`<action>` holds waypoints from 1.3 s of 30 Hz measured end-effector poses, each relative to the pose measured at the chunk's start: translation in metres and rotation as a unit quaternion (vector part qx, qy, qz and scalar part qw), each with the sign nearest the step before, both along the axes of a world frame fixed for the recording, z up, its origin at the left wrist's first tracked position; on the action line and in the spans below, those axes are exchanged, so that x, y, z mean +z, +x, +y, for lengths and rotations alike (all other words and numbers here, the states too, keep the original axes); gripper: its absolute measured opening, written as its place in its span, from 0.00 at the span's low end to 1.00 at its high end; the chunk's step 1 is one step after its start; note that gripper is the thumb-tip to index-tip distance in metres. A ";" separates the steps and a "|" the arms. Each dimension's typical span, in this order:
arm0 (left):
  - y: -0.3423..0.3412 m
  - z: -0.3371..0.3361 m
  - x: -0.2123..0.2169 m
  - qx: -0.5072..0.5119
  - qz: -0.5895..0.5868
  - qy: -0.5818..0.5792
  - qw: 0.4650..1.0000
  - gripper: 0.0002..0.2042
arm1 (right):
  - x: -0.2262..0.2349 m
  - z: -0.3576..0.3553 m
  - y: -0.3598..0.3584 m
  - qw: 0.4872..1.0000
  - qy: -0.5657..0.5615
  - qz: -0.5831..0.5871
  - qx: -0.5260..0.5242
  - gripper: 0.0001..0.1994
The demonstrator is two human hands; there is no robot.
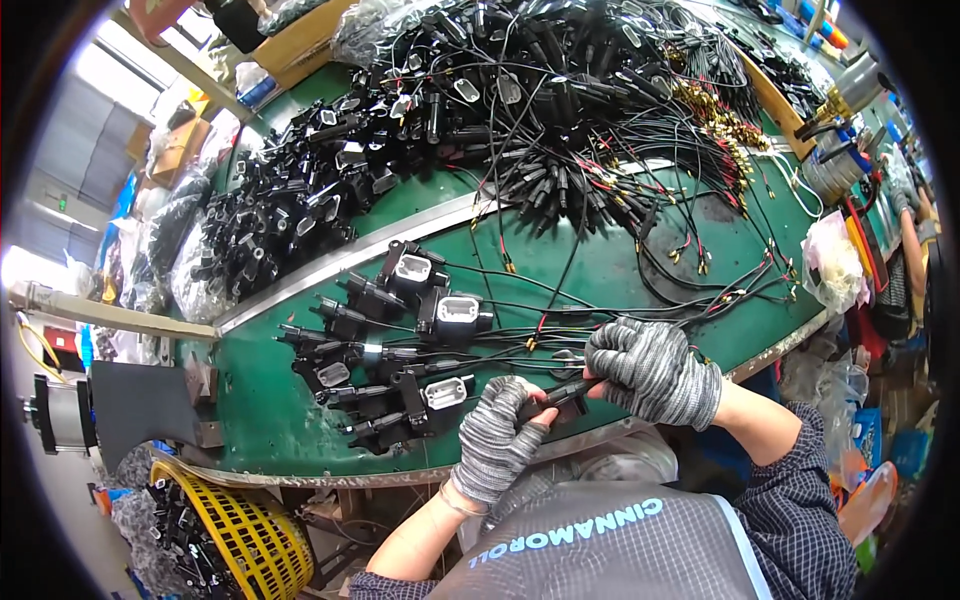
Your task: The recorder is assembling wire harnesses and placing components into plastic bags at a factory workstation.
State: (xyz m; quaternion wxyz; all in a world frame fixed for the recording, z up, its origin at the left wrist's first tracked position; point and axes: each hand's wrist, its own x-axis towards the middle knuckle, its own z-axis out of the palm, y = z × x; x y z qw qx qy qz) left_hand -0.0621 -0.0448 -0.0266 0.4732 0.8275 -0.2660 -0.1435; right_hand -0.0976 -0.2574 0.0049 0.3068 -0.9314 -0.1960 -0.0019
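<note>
Between my two hands, over the front edge of the green table, is a black plastic connector piece (568, 396). My left hand (497, 440), in a grey knitted glove with bare fingertips, pinches its left end. Closed round its right end is my right hand (655, 375), gloved alike, which hides part of it. Just beyond my left hand lies a group of black housings (458, 312) with pale rectangular openings. Black cables (560, 290) trail from them to the right, past my right hand.
Across a metal strip (370, 245) is a big heap of black plastic parts (290, 205). Black cables with red and yellow ends (700, 150) spread at the far right. A yellow basket (245, 535) of parts stands below the table's left. Another person's arm (912, 260) shows at far right.
</note>
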 end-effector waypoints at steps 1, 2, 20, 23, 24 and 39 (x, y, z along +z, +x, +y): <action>0.000 0.000 0.000 0.001 0.000 0.000 1.000 0.12 | -0.002 0.001 0.000 1.000 0.002 -0.006 0.007 0.10; -0.001 -0.001 -0.001 -0.008 -0.014 0.000 1.000 0.12 | -0.003 0.001 0.001 1.000 0.003 -0.013 0.013 0.11; 0.004 -0.006 -0.001 -0.048 -0.157 0.049 0.985 0.11 | -0.026 0.018 -0.008 0.993 -0.051 -0.110 0.007 0.13; 0.003 -0.003 -0.011 -0.069 -0.227 0.052 0.970 0.12 | -0.021 0.018 -0.010 0.988 -0.100 -0.114 0.027 0.12; 0.004 -0.004 -0.011 -0.078 -0.261 0.054 0.961 0.13 | -0.019 0.018 -0.010 0.988 -0.100 -0.114 0.027 0.12; 0.008 -0.002 -0.005 -0.117 -0.200 0.095 0.968 0.11 | -0.020 0.025 -0.005 0.979 -0.050 -0.197 -0.018 0.12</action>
